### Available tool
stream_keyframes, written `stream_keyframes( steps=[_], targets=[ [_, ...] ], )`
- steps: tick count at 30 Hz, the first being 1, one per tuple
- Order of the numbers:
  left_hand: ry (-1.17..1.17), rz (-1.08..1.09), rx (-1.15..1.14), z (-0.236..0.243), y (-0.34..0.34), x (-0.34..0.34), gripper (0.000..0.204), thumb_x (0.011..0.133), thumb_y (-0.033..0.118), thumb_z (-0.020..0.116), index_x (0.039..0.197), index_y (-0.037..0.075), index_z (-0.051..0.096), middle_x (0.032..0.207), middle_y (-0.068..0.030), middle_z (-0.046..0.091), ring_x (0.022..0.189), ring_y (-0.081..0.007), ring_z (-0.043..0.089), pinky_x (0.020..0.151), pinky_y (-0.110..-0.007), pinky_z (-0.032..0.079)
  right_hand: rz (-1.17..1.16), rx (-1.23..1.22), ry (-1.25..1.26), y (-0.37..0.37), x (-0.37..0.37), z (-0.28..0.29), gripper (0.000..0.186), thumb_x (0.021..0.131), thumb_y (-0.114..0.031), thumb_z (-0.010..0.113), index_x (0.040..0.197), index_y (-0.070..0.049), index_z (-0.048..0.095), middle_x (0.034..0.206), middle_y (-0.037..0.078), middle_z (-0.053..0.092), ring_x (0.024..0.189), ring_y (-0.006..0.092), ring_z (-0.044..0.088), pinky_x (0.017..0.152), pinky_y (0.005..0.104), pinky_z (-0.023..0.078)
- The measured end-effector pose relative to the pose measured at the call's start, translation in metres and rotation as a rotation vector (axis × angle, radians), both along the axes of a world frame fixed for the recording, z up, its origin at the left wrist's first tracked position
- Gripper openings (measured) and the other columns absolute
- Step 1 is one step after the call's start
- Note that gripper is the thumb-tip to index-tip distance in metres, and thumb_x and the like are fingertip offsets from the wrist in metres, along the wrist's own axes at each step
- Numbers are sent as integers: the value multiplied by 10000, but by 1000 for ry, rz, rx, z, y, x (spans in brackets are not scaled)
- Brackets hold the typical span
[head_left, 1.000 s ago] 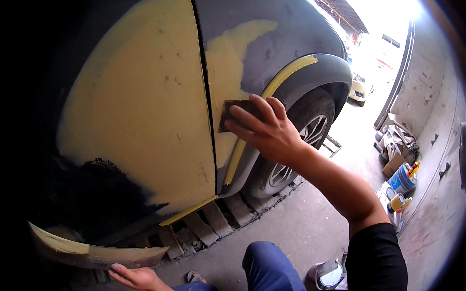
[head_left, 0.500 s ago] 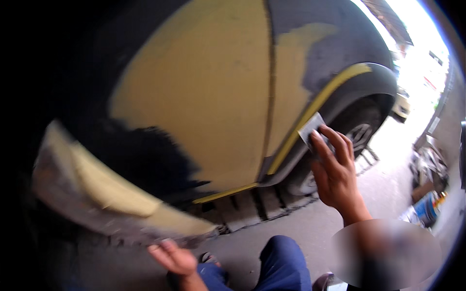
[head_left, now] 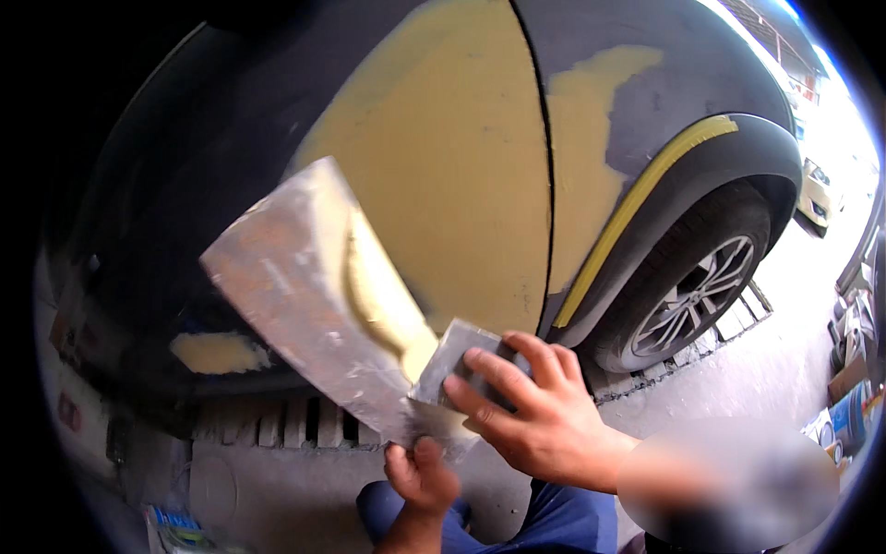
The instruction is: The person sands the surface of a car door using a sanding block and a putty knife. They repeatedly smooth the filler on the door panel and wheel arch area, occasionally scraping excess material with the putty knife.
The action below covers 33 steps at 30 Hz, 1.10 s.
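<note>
My left hand (head_left: 423, 478) grips the lower end of a flat, scuffed putty board (head_left: 286, 268), thumb on its face. A thick ridge of pale yellow filler (head_left: 374, 291) runs along the board's right side. Pinched in my right hand (head_left: 544, 415) is a thin grey putty spreader (head_left: 441, 367), its edge touching the board at the lower end of that ridge. Behind the board stands a dark car with a broad smooth filler area (head_left: 443, 175) on one panel. More filler (head_left: 577, 138) lies across the panel seam, and a small patch (head_left: 217, 353) sits low at left.
Yellow masking tape (head_left: 637, 212) follows the wheel arch above the car's wheel (head_left: 692, 295). Slatted grating (head_left: 277, 423) runs along the floor below the car. Cans (head_left: 849, 415) and clutter stand at the right wall; another car (head_left: 817, 194) is farther back.
My right hand has moved from beside the wheel arch, down and left, bringing the spreader onto the board. The board has swung up and right, more upright. The view has shifted too.
</note>
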<state>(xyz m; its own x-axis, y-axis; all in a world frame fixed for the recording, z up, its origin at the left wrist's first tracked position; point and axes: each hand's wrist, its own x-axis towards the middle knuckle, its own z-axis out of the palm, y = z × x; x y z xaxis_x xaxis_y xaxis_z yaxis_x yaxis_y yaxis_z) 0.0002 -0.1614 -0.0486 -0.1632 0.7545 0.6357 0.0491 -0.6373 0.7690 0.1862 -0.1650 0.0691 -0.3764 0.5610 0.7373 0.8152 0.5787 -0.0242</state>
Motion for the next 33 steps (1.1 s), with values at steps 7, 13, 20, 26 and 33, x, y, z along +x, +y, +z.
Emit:
stream_keyframes(
  steps=[7,13,20,26,33],
  targets=[
    [-36,442,250,-5,38,-43,301,1050,187,495,1188,-80,475,1130,-175,577,1056,-216,537,924,-325,452,-206,142,40,35,91,-5,495,764,-233,757,1244,-180,647,1322,79,526,1227,363,467,929,511,414],
    [-244,386,126,-13,72,-69,351,1064,223,504,1291,-45,514,1296,-172,590,1106,-190,551,976,-332,461,-628,349,-90,67,172,82,477,869,-209,690,1335,-216,590,1450,89,438,1315,378,369,1031,530,357],
    [-407,537,-1,-19,86,-66,387,1050,229,537,1318,-50,525,1314,-182,590,1144,-212,555,1020,-336,446,-675,327,-63,103,132,118,456,959,-282,576,1408,-215,521,1471,91,434,1299,389,378,1031,531,353],
    [-367,494,-46,-25,83,-75,427,1044,250,551,1333,-64,515,1350,-193,570,1177,-224,546,1046,-341,426,-670,328,-87,115,118,110,447,932,-243,594,1375,-203,546,1412,93,474,1245,405,409,969,542,384],
    [-456,604,-69,-26,85,-77,448,1039,269,559,1337,-63,513,1368,-197,562,1196,-241,553,1068,-350,421,-681,400,-90,95,125,119,431,913,-239,610,1341,-194,572,1384,90,491,1241,389,413,964,539,375]
  ],
)
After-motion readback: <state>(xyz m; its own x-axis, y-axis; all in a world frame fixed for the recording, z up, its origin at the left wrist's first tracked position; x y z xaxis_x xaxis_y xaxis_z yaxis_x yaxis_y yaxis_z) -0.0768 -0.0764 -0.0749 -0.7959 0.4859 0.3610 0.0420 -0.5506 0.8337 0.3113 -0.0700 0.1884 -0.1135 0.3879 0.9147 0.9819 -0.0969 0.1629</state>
